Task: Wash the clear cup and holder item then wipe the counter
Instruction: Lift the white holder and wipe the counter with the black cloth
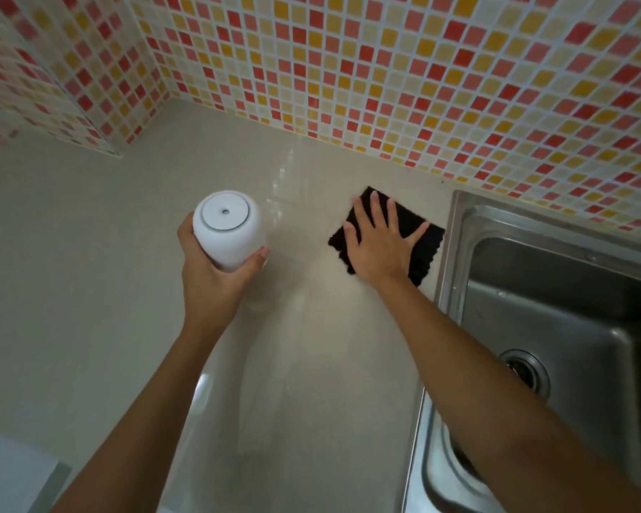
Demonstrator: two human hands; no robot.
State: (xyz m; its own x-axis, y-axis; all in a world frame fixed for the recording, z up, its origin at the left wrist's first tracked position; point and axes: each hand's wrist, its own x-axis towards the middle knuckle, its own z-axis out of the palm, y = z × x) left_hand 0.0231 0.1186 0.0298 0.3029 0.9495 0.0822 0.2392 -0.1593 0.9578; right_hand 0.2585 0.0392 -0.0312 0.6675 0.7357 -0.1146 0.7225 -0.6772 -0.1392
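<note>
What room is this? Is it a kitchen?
Most likely a kitchen. There is a steel sink set into a beige counter, with a wall of small coloured tiles behind. The right hand presses a black cloth flat on the counter.

The pale smooth counter runs back into a corner of the small-square mosaic tiled wall, with the stainless steel sink set into it on the right. The black square cloth lies flat on the counter just left of the sink's rim, near the back wall, under the right hand. Left of the cloth and apart from it, the left hand holds the white rounded holder over the counter.
</note>
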